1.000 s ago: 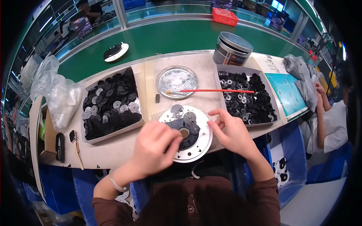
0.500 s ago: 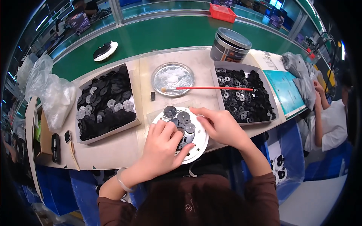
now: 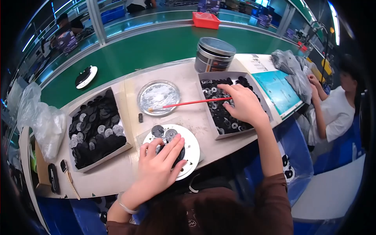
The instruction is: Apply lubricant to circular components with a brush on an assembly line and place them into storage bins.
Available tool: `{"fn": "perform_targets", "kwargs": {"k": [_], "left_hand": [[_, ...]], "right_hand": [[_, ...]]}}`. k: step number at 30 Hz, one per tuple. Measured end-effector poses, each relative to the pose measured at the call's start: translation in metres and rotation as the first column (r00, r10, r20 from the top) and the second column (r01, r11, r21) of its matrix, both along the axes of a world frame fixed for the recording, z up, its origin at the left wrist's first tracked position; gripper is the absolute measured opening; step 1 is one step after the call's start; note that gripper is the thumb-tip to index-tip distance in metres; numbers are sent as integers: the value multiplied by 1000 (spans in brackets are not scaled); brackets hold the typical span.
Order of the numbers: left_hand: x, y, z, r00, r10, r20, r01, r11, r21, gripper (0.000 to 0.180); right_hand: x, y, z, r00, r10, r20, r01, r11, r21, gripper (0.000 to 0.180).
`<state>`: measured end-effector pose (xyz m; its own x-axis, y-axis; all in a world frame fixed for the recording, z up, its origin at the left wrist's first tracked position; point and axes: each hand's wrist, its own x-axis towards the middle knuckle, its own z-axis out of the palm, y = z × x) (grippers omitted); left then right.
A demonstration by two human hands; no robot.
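Note:
My left hand (image 3: 156, 164) lies over a round white base (image 3: 191, 150), its fingers stretched out across the dark parts in the middle and its thumb apart. Grey gears (image 3: 170, 134) show beyond the fingertips; the parts under the palm are hidden. My right hand (image 3: 247, 105) is over a box (image 3: 235, 133) of small black and grey gears, thumb and fingers apart, nothing visible between them. A red-handled brush (image 3: 196, 102) reaches from a round clear dish (image 3: 158, 82) of whitish grease to the box, passing beside my right hand.
A box of larger black discs (image 3: 94, 121) stands left. Behind the right box is a grey lidded tub (image 3: 215, 55). A small black cylinder (image 3: 140, 117), a watch (image 3: 69, 178) and a plastic bag (image 3: 49, 125) lie around. Another white base (image 3: 87, 77) rests on the green surface. A co-worker sits right.
My right hand has left the white base and gone right to the box of small gears. My left fingers have straightened over the base. The whole view has shifted.

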<state>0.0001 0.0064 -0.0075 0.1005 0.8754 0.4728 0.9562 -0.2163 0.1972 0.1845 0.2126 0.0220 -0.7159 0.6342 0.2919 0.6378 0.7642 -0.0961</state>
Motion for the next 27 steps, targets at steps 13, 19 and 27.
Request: {"fn": "perform_targets", "kwargs": {"k": [13, 19, 27], "left_hand": [[-1, -2, -9, 991, 48, 121, -62, 991, 118, 41], [-1, 0, -14, 987, 54, 150, -74, 988, 136, 41], [-5, 1, -18, 985, 32, 168, -62, 983, 174, 40]], "right_hand": [[-29, -2, 47, 745, 63, -664, -421, 816, -395, 12], [-101, -2, 17, 754, 258, -604, -522, 794, -311, 15], [-104, -12, 7, 758, 230, -611, -411, 895, -173, 7]]}}
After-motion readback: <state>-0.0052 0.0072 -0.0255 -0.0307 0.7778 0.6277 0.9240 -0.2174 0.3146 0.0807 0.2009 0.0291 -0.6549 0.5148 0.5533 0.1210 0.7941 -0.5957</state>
